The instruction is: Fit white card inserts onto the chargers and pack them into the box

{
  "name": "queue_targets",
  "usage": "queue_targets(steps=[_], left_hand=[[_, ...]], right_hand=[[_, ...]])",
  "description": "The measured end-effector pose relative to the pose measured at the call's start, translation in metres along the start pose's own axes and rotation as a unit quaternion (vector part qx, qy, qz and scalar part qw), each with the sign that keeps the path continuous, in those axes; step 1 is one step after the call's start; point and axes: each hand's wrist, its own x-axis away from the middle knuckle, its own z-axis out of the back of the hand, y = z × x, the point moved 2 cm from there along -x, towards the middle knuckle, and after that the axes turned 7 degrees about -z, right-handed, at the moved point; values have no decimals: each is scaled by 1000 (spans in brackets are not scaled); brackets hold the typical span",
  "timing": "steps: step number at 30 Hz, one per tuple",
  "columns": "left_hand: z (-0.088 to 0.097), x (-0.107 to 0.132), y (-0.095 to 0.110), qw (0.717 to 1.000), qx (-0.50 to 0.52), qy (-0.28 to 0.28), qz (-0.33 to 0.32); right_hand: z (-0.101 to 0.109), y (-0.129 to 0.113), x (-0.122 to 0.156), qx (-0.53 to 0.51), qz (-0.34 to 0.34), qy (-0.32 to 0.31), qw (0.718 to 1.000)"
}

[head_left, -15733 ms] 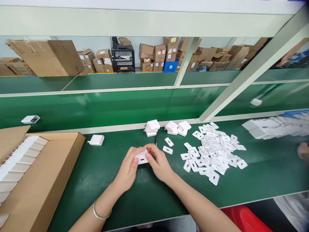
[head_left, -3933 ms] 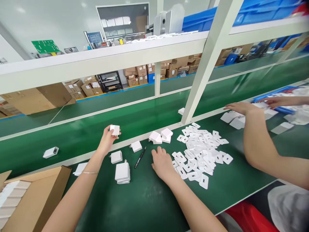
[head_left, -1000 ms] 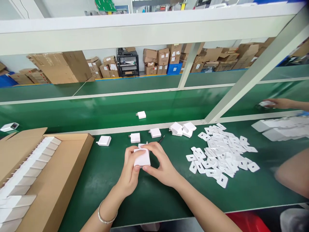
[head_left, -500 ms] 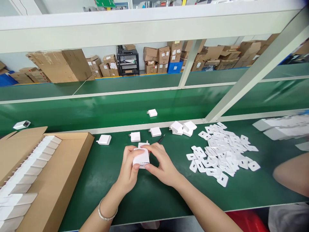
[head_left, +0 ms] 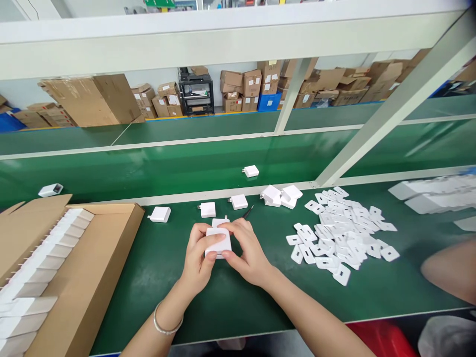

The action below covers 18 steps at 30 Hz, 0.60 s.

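Observation:
Both hands are closed round one white wall charger [head_left: 218, 240] over the green table. My left hand [head_left: 199, 255] grips its left side, thumb at the near edge. My right hand [head_left: 248, 250] presses the right side with thumb and fingers. Just beyond it another white charger [head_left: 220, 222] lies partly hidden, and whether the two touch I cannot tell. More chargers lie farther back: one white plug charger [head_left: 207, 209], another charger [head_left: 238, 201], and a charger at left [head_left: 159, 214]. A dark pen-like tool [head_left: 248, 212] rests behind my right hand.
At left stands an open cardboard box [head_left: 111, 267] with a row of white chargers. Right of my hands spreads a pile of flat white plates [head_left: 342, 233]; several chargers [head_left: 280, 195] lie behind. A slanted post [head_left: 386, 109] rises nearby. Another person's arm [head_left: 449, 270] reaches in at right.
Two chargers on the green strip behind the table have shifted right. The gap at the held charger's near edge looks narrower, with both hands still in nearly the same place.

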Motion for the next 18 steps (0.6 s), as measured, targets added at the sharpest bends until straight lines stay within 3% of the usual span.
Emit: queue_targets(steps=[7,13,18], left_hand=[[0,1,-3,998,37,-27,36],[5,-4,-5,999,-6,-39,32],[3,0,-10,988,-40,-62,134]], right_hand=[[2,4,-1,-5,-22,4,1000],[3,7,-1,3,-53,-8,999],[3,15,-2,24,-122,-12,992]])
